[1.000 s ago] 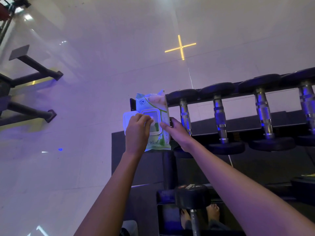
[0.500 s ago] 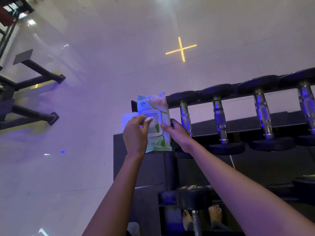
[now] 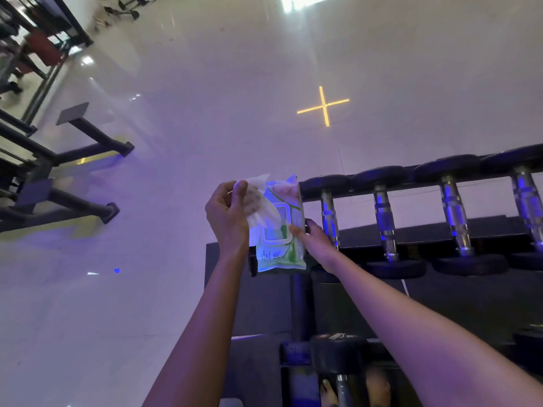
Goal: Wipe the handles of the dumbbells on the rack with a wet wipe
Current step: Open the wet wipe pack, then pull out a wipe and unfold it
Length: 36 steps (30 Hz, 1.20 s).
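The left hand [image 3: 227, 214] pinches a thin white wet wipe [image 3: 260, 205] between its thumb and fingers [image 3: 241, 187], so the fingers are closed tight on the wipe. The wipe is partly out of the soft green and white pack of wipes [image 3: 283, 230], and its lower end still goes into the opening near the pack's white plastic lid. The right hand [image 3: 316, 240] holds the pack from the right side, with the thumb pressed on the front of it and the other fingers wrapped behind, so those fingers are clamped on the pack. The pack stands upright at the left end of the black metal rack [image 3: 296, 304]. Just to the right of the pack is a row of dumbbells with round black ends and shiny silver handles [image 3: 385, 221], lying side by side on the top level of the rack. The closest handle is right beside the right hand. One more black dumbbell [image 3: 338, 356] sits on a lower level, near the bottom of the picture. The shiny white floor [image 3: 147, 289] has a yellow cross [image 3: 324, 105] glowing on it, far from the hands. Dark metal gym frames [image 3: 73, 171] stand at the left, well apart from the rack.
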Tool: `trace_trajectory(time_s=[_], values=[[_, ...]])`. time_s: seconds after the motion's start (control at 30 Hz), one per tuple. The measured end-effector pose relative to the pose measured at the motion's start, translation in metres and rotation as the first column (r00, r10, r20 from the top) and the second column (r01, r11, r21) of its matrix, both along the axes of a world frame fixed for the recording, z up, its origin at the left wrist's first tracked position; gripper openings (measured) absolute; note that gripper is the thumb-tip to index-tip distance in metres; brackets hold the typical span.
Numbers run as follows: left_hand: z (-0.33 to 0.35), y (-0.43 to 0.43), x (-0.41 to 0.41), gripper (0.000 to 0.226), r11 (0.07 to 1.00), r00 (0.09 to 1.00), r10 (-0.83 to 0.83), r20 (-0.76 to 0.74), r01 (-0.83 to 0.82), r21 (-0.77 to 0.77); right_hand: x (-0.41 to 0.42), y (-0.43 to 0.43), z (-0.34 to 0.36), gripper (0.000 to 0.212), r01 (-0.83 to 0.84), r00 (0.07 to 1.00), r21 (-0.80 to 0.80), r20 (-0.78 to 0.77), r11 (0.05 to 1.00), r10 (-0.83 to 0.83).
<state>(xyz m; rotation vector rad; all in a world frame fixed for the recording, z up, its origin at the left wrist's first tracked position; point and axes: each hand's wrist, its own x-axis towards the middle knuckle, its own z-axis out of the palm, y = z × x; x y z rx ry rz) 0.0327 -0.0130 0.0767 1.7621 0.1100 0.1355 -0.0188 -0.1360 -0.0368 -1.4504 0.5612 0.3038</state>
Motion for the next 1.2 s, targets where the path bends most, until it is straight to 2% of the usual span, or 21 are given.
trace_trajectory(time_s=[0.1, 0.23, 0.3, 0.4, 0.47, 0.53, 0.63, 0.7, 0.73, 0.83, 0.9, 1.0, 1.07, 1.13, 1.2], values=[[0.011, 0.0, 0.0, 0.019, 1.0, 1.0, -0.004, 0.01, 0.005, -0.027, -0.001, 0.001, 0.007, 0.044, -0.036, 0.998, -0.04, -0.06, 0.999, 0.033], [0.026, 0.003, 0.0, 0.02, 0.994, 0.998, -0.013, -0.061, 0.007, -0.105, -0.007, 0.001, 0.025, 0.059, -0.052, 0.995, -0.073, -0.091, 0.996, 0.046], [0.039, 0.003, 0.001, 0.021, 0.993, 0.998, -0.054, -0.035, 0.05, -0.106, -0.008, -0.002, 0.043, 0.051, -0.023, 1.0, -0.073, -0.017, 0.997, 0.022], [0.064, 0.003, 0.006, 0.024, 0.99, 0.996, -0.093, -0.011, 0.091, -0.107, -0.008, -0.005, 0.083, 0.043, -0.01, 0.98, -0.001, 0.196, 1.0, 0.01], [0.082, 0.001, 0.009, 0.025, 0.982, 0.987, -0.152, -0.056, 0.144, -0.119, -0.01, -0.007, 0.11, 0.046, 0.081, 0.972, 0.07, 0.215, 0.994, -0.094], [0.096, -0.002, 0.011, 0.027, 0.961, 0.952, -0.266, -0.154, 0.248, -0.124, -0.012, -0.011, 0.128, 0.054, 0.086, 0.97, 0.091, 0.221, 0.992, -0.104], [0.105, -0.005, 0.005, 0.03, 0.912, 0.877, -0.407, -0.254, 0.375, -0.166, -0.019, -0.009, 0.161, 0.079, -0.041, 0.986, 0.117, 0.163, 0.992, 0.022], [0.104, -0.007, -0.001, 0.031, 0.896, 0.848, -0.443, -0.292, 0.404, -0.186, -0.027, -0.01, 0.171, 0.094, -0.088, 0.987, 0.136, 0.149, 0.987, 0.068], [0.104, -0.008, -0.005, 0.031, 0.894, 0.846, -0.444, -0.296, 0.392, -0.22, -0.032, -0.012, 0.172, 0.088, -0.091, 0.984, 0.153, 0.163, 0.984, 0.065], [0.095, -0.016, -0.024, 0.036, 0.891, 0.853, -0.399, -0.335, 0.274, -0.363, -0.059, -0.018, 0.172, 0.049, 0.002, 0.978, 0.194, 0.203, 0.981, -0.042], [0.078, -0.02, -0.048, 0.049, 0.892, 0.813, -0.394, -0.43, 0.225, -0.391, -0.079, -0.021, 0.167, 0.039, 0.114, 0.969, 0.237, 0.186, 0.965, -0.16], [0.042, -0.021, -0.088, 0.08, 0.83, 0.617, -0.557, -0.556, 0.38, -0.409, -0.107, -0.025, 0.157, 0.044, 0.218, 0.957, 0.244, 0.139, 0.945, -0.256], [0.02, -0.026, -0.108, 0.096, 0.741, 0.509, -0.671, -0.539, 0.431, -0.516, -0.125, -0.03, 0.145, 0.05, 0.293, 0.943, 0.231, 0.088, 0.928, -0.32], [0.011, -0.033, -0.126, 0.087, 0.704, 0.511, -0.701, -0.498, 0.38, -0.6, -0.146, -0.033, 0.14, 0.046, 0.356, 0.923, 0.216, 0.068, 0.909, -0.378], [0.01, -0.041, -0.144, 0.058, 0.707, 0.562, -0.69, -0.456, 0.389, -0.59, -0.165, -0.037, 0.133, 0.038, 0.416, 0.9, 0.198, 0.048, 0.887, -0.433]])
